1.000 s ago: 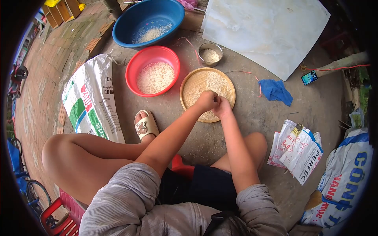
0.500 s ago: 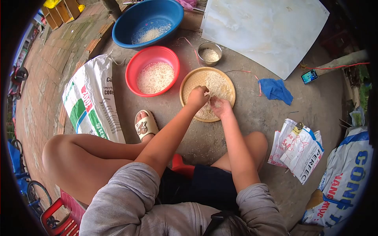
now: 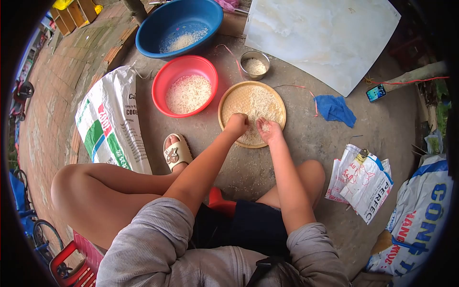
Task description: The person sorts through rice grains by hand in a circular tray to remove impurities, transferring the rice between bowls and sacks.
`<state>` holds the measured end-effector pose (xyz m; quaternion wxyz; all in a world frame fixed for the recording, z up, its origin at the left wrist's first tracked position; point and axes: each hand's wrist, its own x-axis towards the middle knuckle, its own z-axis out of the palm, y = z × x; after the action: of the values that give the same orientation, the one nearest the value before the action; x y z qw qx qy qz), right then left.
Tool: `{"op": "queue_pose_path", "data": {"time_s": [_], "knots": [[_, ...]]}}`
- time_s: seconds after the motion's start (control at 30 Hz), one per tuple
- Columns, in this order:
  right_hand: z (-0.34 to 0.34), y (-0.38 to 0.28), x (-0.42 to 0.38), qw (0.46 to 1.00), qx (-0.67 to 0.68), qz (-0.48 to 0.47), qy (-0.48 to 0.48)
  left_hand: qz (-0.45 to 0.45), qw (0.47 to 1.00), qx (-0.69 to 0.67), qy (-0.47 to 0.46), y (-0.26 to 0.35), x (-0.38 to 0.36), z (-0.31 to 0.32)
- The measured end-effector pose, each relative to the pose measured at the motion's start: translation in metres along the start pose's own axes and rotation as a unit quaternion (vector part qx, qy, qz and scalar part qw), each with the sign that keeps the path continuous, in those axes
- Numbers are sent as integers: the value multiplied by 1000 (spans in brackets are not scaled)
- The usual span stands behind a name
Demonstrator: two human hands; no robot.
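Observation:
A round woven tray [image 3: 223, 106] holds pale rice grains [image 3: 260, 100], spread over its weave. Above its left half is my left hand [image 3: 237, 124], with fingers curled together in a pinch; whatever is between the fingertips is too small to make out. My right hand [image 3: 269, 131] is over the tray's right side, palm up and cupped, with some rice grains lying in it. A small gap separates the two hands.
Beyond the tray stand a red basin [image 3: 157, 91] of rice, a blue basin [image 3: 143, 40] with some rice, and a metal bowl [image 3: 244, 71]. A white sack [image 3: 112, 124] lies left. Right are a blue cloth [image 3: 335, 111], a phone [image 3: 376, 93] and folded bags [image 3: 363, 179].
My hands have moved apart. The left hand has drawn back slightly to the left and down from the right one, whose cupped palm now shows more.

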<state>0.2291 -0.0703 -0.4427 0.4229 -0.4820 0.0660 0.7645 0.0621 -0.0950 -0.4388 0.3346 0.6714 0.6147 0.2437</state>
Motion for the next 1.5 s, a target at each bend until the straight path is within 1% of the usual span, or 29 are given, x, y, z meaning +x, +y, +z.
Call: {"op": "queue_pose_path", "data": {"time_s": [0.2,0.23,0.27,0.33,0.4,0.47,0.5,0.53,0.57,0.6,0.63,0.67,0.7,0.73,0.8,0.87,0.93,1.0,1.03,1.07,1.13,1.17,1.23,1.27,1.33,1.37,1.43,1.47,1.5], "knots": [[6,2,-7,1000,23,3,-9,3,994,-111,19,48,18,-25],[9,3,-10,1000,23,3,-9,3,988,-157,-16,54,22,-27],[11,4,-12,1000,-10,-27,11,3,988,-157,-16,60,23,-27],[12,4,-12,997,-42,-57,31,45,995,-73,-56,72,24,-31],[15,2,-13,999,-10,-45,28,32,996,-41,-79,75,23,-34],[18,-1,-16,999,5,-41,19,-75,993,-84,-24,74,21,-31],[19,-2,-16,999,20,-37,10,-75,993,-84,-24,72,21,-29],[21,-3,-16,999,19,-37,11,-143,962,-232,-12,69,20,-28],[22,-4,-15,998,20,-53,-30,-207,904,-373,0,66,19,-26],[24,-4,-13,995,21,-69,-72,-208,904,-373,0,61,20,-22],[31,-3,-17,993,13,-91,-70,-285,812,-509,-9,54,23,-17],[38,-3,-22,993,14,-91,-69,-353,694,-628,-18,46,25,-11],[42,-2,-26,990,-15,-118,-78,-367,636,-678,-27,46,25,-11],[47,0,-29,985,-44,-144,-86,-368,636,-678,-28,46,25,-10],[57,8,-35,980,-67,-172,-71,-369,557,-744,9,46,26,-3],[63,16,-44,944,-179,-266,-74,-354,541,-763,14,41,31,5],[69,27,-48,931,-207,-296,-57,-338,524,-782,18,43,33,6],[70,34,-52,806,-391,-441,-44,-277,555,-784,-8,50,31,3],[69,35,-50,744,-435,-506,-36,-274,512,-814,-6,59,28,-2],[67,33,-48,744,-435,-505,-35,-275,511,-814,-6,67,26,-8],[75,28,-61,686,-472,-551,-52,-256,502,-826,-12,75,24,-13],[76,26,-65,686,-472,-551,-51,-246,497,-832,-15,79,23,-16],[77,22,-69,613,-504,-605,-67,-225,488,-843,-20,81,22,-17],[78,22,-71,613,-504,-605,-67,-225,488,-843,-20,82,22,-18],[78,21,-75,560,-519,-640,-87,-219,474,-852,-25,82,23,-17],[79,20,-75,560,-519,-640,-86,-216,468,-857,-28,83,24,-17],[79,19,-75,517,-522,-672,-97,-210,455,-865,-33,83,25,-16],[79,19,-76,518,-522,-671,-96,-211,455,-864,-33,82,25,-16],[80,18,-78,497,-522,-686,-97,-206,455,-865,-44,80,26,-15]]}}
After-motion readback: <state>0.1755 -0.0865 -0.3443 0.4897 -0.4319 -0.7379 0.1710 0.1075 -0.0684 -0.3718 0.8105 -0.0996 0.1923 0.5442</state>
